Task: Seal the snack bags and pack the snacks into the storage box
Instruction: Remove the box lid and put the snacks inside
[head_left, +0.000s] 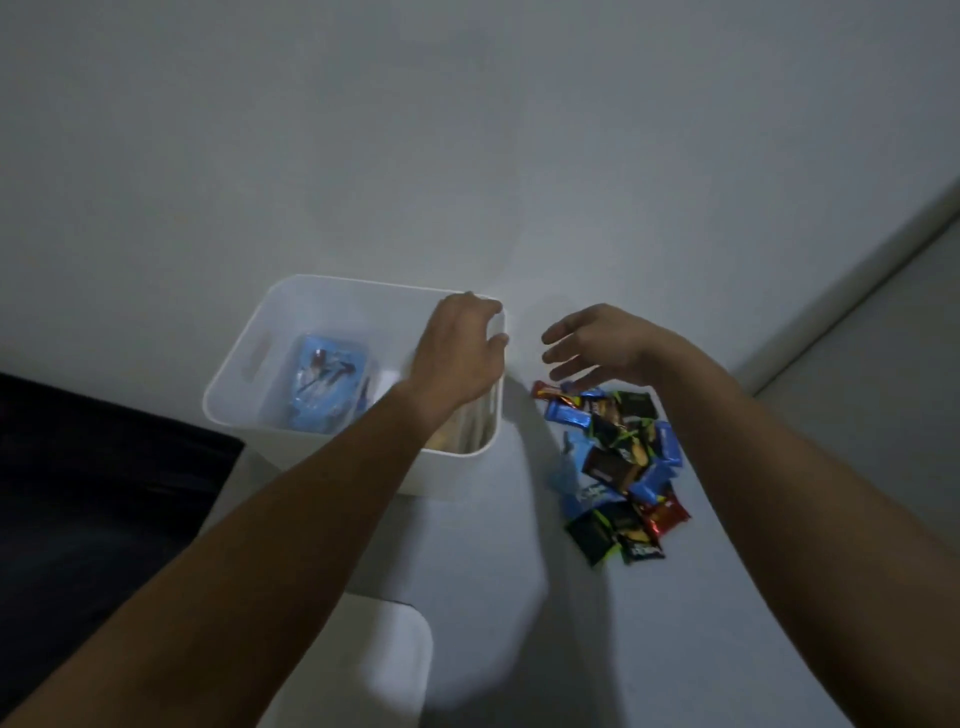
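Observation:
A white plastic storage box stands on the white table against the wall. Inside it a blue snack bag leans upright, and something pale lies by the right wall, partly hidden by my arm. My left hand grips the box's far right corner, fingers curled over the rim. To the right of the box lies a heap of small wrapped snacks in blue, black, green and red. My right hand hovers just above the far end of that heap, fingers spread and relaxed, holding nothing.
A white wall rises right behind the box. The table's left edge drops to a dark area. A white rounded object sits at the near edge. A pale strip runs diagonally at the right.

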